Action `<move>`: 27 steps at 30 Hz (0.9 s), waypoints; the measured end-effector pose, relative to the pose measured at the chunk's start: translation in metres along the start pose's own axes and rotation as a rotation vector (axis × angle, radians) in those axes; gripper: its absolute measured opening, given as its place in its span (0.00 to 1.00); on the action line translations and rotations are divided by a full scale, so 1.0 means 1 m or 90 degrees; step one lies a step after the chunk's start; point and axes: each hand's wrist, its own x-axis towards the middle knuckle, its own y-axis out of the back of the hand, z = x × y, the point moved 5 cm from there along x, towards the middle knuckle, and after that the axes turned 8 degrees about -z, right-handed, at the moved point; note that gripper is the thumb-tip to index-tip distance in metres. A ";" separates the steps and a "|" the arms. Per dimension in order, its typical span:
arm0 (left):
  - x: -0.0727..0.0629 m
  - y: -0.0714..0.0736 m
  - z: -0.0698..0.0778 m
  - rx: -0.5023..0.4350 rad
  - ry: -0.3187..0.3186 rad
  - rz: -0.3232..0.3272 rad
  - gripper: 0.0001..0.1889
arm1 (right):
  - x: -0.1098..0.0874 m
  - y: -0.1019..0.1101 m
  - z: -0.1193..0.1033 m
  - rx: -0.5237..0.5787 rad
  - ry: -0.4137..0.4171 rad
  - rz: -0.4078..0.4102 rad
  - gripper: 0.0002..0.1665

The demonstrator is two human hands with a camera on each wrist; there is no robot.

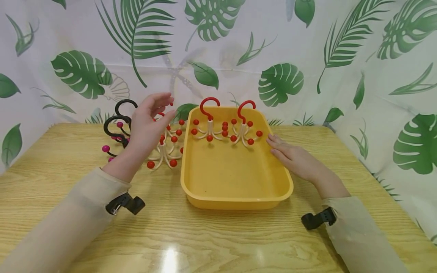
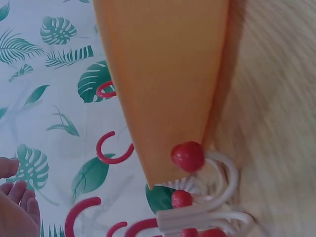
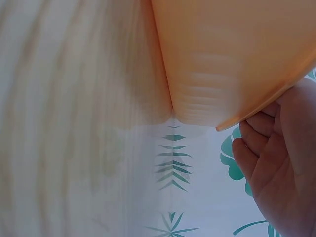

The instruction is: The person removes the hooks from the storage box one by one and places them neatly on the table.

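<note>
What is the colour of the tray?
Yellow; the tray shows best in the head view.

You're indoors at a small rec. corner rigged for filming handwork; can't tell if the bldg. is a home, office or lab. Your table [image 1: 218, 237] has a plain wood-grain top, w/ a bright glare spot [image 1: 170, 259] near your edge. A white sheet [image 1: 235, 81] w/ green leaf print covers the bkgd. & runs along both sides, boxing you in; a crease across it suggests hung material vs. a painted wall. Each cuff of yours has a strapped-on black cam, L [image 1: 135, 205] & R [image 1: 310, 221], i.e. recording gear. The yellow tub [image 1: 235, 204] & hooked plastic hangers [image 1: 210, 125] look like ordinary household stuff.
</note>
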 end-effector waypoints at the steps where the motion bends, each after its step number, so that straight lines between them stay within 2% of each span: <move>1: 0.003 -0.003 0.002 -0.004 -0.003 -0.006 0.22 | 0.000 0.000 0.000 0.001 -0.001 0.000 0.31; 4: 0.013 -0.012 0.006 -0.017 0.009 -0.026 0.22 | -0.001 0.000 0.001 0.003 -0.005 -0.001 0.31; 11: 0.033 -0.036 -0.001 -0.050 0.116 -0.079 0.23 | -0.001 -0.001 0.003 0.004 -0.003 -0.003 0.31; 16: 0.041 -0.054 -0.011 -0.025 0.167 -0.113 0.24 | 0.000 -0.001 0.003 0.002 -0.004 -0.004 0.32; 19: 0.043 -0.063 -0.019 0.018 0.181 -0.131 0.26 | 0.001 -0.002 0.004 -0.001 -0.001 -0.002 0.31; 27: 0.047 -0.078 -0.035 0.094 0.170 -0.136 0.27 | 0.002 -0.002 0.003 0.004 -0.002 0.002 0.31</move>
